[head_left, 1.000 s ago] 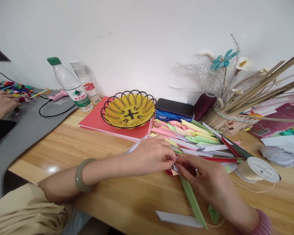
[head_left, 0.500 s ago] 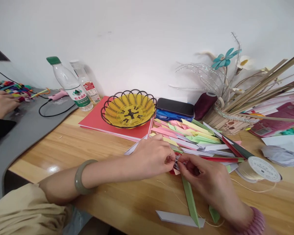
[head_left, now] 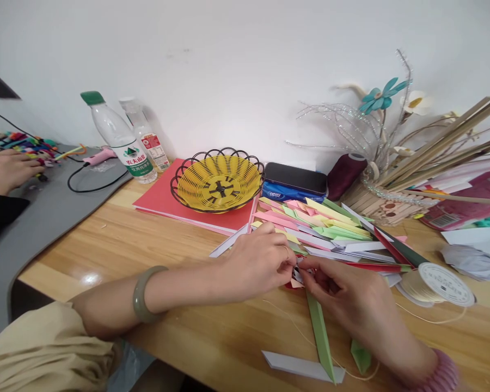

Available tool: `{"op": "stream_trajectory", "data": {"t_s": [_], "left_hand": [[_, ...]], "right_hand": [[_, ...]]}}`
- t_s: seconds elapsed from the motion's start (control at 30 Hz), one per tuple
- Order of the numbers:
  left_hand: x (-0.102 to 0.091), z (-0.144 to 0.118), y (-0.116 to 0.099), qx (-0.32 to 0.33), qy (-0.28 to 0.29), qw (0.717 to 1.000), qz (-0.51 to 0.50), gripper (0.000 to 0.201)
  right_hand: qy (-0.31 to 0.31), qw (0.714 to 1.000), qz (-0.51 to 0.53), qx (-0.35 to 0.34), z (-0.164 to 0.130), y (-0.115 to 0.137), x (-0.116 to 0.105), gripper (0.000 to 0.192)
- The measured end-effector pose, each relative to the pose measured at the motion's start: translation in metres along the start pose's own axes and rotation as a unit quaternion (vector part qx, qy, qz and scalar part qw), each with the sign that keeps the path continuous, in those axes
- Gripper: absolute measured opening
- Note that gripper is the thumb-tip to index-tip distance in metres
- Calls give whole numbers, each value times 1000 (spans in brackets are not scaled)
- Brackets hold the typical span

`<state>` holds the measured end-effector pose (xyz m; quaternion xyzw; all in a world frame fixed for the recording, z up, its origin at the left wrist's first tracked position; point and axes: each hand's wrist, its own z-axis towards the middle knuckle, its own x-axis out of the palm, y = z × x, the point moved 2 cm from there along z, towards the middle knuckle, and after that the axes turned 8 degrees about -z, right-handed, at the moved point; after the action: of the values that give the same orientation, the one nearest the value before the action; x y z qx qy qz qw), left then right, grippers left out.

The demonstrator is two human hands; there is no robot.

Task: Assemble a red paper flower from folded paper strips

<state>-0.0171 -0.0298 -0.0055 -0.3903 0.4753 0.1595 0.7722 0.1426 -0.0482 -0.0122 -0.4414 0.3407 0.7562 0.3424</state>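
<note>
My left hand (head_left: 255, 264), wearing a ring and a bangle, is pinched closed. My right hand (head_left: 353, 296), with a pink band at the wrist, pinches from the other side, its fingertips close to the left ones. Between them shows a small white-and-dark piece (head_left: 298, 269), mostly covered by fingers, so its kind is unclear. Something red peeks out just beneath. A green folded paper strip (head_left: 320, 337) runs down from under my hands and overlaps a white paper strip (head_left: 296, 363). Another green paper piece (head_left: 360, 356) lies partly beneath my right wrist.
Folded paper strips (head_left: 330, 231) are heaped behind my hands. A thread spool (head_left: 443, 284) stands at right, its thread trailing forward. A yellow basket (head_left: 218, 182) rests on red paper (head_left: 155, 198). Bottles (head_left: 124, 144) stand at back left. Another person's hand (head_left: 10, 170) is at far left.
The whole view has shifted slightly, with things appearing a little further right. Both hands keep nearly the same pinch at the same spot.
</note>
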Motion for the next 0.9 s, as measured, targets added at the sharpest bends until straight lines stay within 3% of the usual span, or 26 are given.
{"op": "stream_trajectory", "data": {"t_s": [0.23, 0.53, 0.9], "left_hand": [[-2, 2, -1, -12, 7, 1000, -24, 16], [-1, 1, -2, -41, 12, 998, -51, 18], [2, 0, -4, -51, -28, 997, -59, 17]], "right_hand": [[7, 1000, -4, -21, -2, -3, -1, 16], [23, 999, 13, 21, -1, -6, 3, 18], [63, 994, 42, 83, 0, -7, 5, 17]]}}
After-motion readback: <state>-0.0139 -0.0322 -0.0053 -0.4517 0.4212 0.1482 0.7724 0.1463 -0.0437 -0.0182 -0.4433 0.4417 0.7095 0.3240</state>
